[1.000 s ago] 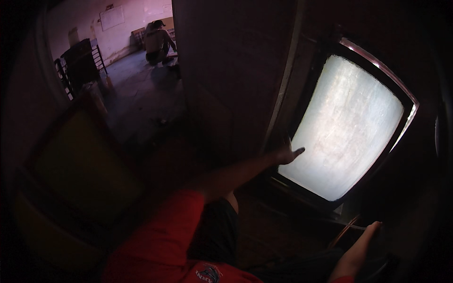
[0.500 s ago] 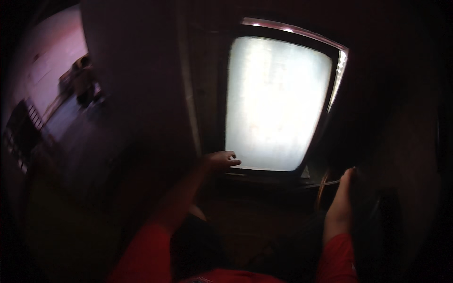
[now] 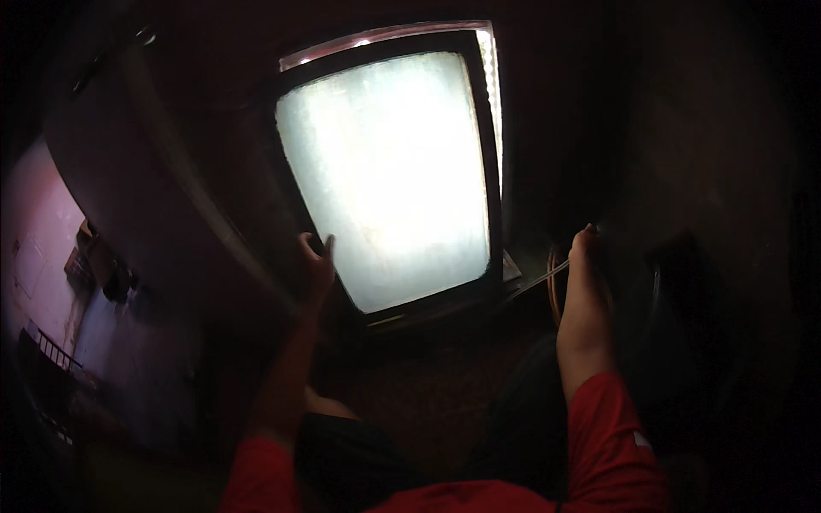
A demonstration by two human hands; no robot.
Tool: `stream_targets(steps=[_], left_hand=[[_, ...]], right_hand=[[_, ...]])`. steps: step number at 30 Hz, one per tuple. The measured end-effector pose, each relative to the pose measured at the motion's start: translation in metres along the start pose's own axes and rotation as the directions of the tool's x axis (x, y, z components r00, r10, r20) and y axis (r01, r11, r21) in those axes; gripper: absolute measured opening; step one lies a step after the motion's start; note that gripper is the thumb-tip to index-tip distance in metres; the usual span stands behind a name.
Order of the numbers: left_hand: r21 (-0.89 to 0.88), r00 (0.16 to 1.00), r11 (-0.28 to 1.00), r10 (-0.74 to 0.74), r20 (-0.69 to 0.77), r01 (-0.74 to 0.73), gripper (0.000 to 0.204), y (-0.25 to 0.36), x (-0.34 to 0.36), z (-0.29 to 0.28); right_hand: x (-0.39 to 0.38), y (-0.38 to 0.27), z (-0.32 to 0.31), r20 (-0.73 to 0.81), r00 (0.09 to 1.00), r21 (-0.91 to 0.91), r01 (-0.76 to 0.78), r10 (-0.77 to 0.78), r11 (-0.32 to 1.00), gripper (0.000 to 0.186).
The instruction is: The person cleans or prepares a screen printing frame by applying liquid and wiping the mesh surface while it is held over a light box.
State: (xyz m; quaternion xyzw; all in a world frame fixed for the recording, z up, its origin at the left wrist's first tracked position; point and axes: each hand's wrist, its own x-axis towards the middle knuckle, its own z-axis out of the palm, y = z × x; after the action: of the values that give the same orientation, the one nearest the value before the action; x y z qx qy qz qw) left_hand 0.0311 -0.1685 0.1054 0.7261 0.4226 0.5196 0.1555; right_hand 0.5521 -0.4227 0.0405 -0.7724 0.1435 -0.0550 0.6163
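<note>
Left hand (image 3: 318, 263) straddles the dark frame (image 3: 383, 50), right hand (image 3: 584, 246) by a thin tube (image 3: 540, 278), can't tell either grip! Frame's likely stiff; hold its edges.

I count two bare hands here, one left hand (image 3: 319, 259) and one right hand (image 3: 583, 243), and two red sleeves (image 3: 611, 436). There's one glowing panel (image 3: 393, 179), one dark frame (image 3: 495, 239), one thin pale tube (image 3: 543, 279), one bare knee (image 3: 332, 405) and, off left, one barely visible person (image 3: 109, 267). The orange-brown cords (image 3: 552, 295) are too dim to count.
</note>
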Motion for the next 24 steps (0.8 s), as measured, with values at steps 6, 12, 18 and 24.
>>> stream_targets(steps=[6,12,18,24], left_hand=[[-0.289,0.925,0.898,-0.37,-0.092,0.33,0.074,-0.024,0.087,0.012],[-0.422,0.917,0.857,-0.379,-0.127,0.295,0.075,-0.061,0.113,0.023],[-0.432,0.866,0.817,-0.48,-0.14,0.383,0.064,0.005,0.071,0.008],[-0.361,0.869,0.854,-0.459,-0.185,0.375,0.056,0.058,0.017,-0.01]], right_hand=[[-0.02,-0.008,-0.011,0.076,0.997,-0.002,0.023,-0.023,1.0,0.053],[-0.035,-0.017,-0.013,0.219,0.975,0.062,-0.054,0.039,0.997,0.052],[-0.015,-0.003,-0.008,0.202,0.979,0.008,0.01,-0.011,1.0,0.052],[0.033,0.024,0.024,0.105,0.991,0.004,0.088,-0.088,0.996,0.052]])
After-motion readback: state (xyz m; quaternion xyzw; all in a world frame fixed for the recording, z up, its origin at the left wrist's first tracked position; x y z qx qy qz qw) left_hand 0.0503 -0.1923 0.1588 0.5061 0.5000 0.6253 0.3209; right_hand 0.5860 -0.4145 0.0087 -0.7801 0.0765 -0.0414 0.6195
